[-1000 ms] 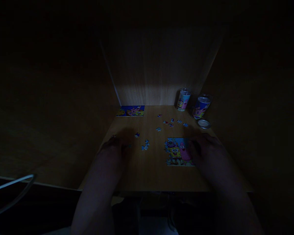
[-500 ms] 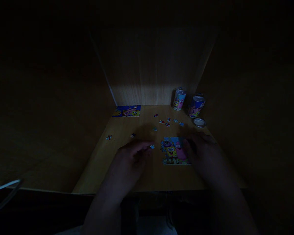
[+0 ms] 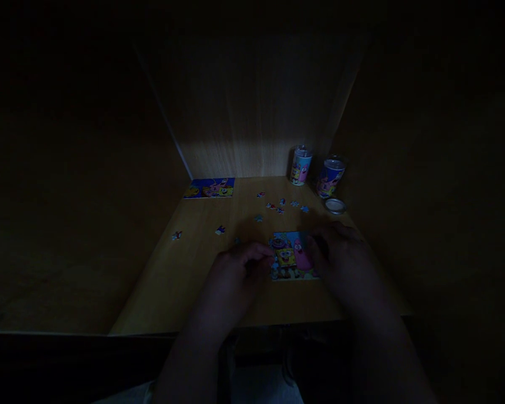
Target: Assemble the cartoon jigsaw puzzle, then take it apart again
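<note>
In dim light, a wooden table lies before me. At its left edge is one loose piece; far left, a blue picture lies flat near the back panel. Right of the piece come a dark piece and a small pale piece, just beyond my left hand. My left thumb and forefinger come close together at the puzzle's left edge; I cannot tell whether they pinch a piece.

The puzzle lies flat, near and right of centre, with loose pieces scattered beyond it. Far right stand a light can, a blue can and, nearer, a round lid. My right hand curls over the puzzle's right side; I cannot tell how firmly it grips.

If my left fingers push harder than my right hand braces, the puzzle could slide or buckle at its joins. In this gloom, a misread edge could jam a tab.
</note>
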`<state>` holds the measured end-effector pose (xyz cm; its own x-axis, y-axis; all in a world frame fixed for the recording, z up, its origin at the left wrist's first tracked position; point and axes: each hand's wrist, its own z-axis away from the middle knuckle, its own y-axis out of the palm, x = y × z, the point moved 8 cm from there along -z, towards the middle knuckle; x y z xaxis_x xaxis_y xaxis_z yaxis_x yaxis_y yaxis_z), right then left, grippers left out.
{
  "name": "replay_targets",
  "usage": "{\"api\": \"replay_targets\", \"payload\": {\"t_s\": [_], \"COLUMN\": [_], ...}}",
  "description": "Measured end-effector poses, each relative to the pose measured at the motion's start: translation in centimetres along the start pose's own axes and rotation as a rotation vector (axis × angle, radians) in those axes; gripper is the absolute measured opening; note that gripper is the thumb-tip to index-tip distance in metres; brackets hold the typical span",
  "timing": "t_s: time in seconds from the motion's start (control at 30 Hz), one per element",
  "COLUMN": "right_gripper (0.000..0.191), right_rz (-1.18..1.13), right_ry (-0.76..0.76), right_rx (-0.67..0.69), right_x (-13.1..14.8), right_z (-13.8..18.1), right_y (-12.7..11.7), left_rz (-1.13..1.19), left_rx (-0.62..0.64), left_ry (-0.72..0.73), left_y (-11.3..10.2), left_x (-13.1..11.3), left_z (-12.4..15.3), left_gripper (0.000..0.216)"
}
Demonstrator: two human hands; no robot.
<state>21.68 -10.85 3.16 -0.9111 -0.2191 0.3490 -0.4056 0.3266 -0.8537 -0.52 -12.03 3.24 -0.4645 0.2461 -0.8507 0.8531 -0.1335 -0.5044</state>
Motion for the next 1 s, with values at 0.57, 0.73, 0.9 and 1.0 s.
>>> {"api": "replay_targets", "payload": {"t_s": [0.57, 0.73, 0.9, 1.0], "right_gripper": [0.024, 0.023, 0.024, 0.024], "right_rz": [-0.011, -0.02, -0.02, -0.02], "right_ry": [-0.011, -0.004, 0.005, 0.004], "right_rx": [-0.007, -0.003, 0.008, 0.004], "right_x": [0.1, -0.1, -0.2, -0.1], "right_z": [0.0, 0.0, 0.0, 0.0], "right_y": [-0.1, 0.0, 0.1, 0.0], "left_rz": [-0.161, -0.269, -0.307, -0.296], "left_rx": [-0.018, -0.04, -0.065, -0.068], "left_ry": [0.058, 0.066, 0.11, 0.126], "left_y": [0.2, 0.1, 0.0, 0.0], "left_x": [-0.5, -0.7, -1.2, -1.3], "left_z": [0.0, 0.0, -0.1, -0.2], "left_gripper": [0.017, 0.02, 0.016, 0.017]}}
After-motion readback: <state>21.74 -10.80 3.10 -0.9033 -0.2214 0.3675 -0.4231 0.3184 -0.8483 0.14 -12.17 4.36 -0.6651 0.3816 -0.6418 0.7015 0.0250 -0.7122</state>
